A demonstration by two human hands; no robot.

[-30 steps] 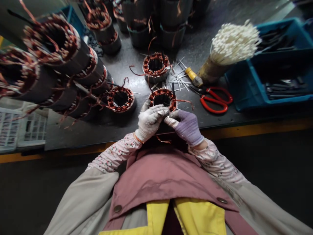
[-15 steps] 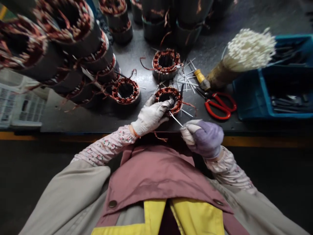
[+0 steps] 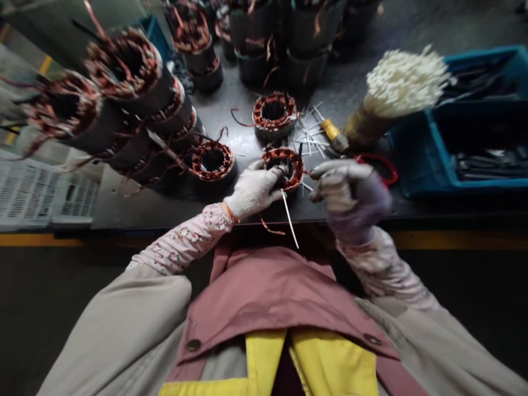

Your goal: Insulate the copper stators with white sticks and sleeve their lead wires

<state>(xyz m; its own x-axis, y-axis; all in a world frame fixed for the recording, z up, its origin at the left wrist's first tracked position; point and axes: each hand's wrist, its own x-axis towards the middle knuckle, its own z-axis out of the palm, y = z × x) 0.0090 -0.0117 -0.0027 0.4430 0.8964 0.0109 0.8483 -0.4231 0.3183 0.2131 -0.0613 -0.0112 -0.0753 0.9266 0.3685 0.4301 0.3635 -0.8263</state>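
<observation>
Gloved left hand (image 3: 253,190) gripping a copper-wound stator (image 3: 282,168), blurred right hand (image 3: 350,201) just beyond it, grip unclear, red scissors (image 3: 381,162) half hidden behind that hand, another stator (image 3: 212,160) left of it

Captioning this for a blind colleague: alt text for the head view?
A white-gloved left hand grips a copper-wound stator on a dark workbench, a thin white strip hanging from it. A purple-gloved right hand hovers beside it.

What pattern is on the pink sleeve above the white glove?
The pink sleeve has tiny scattered flowers, and they show best in the head view.
</observation>
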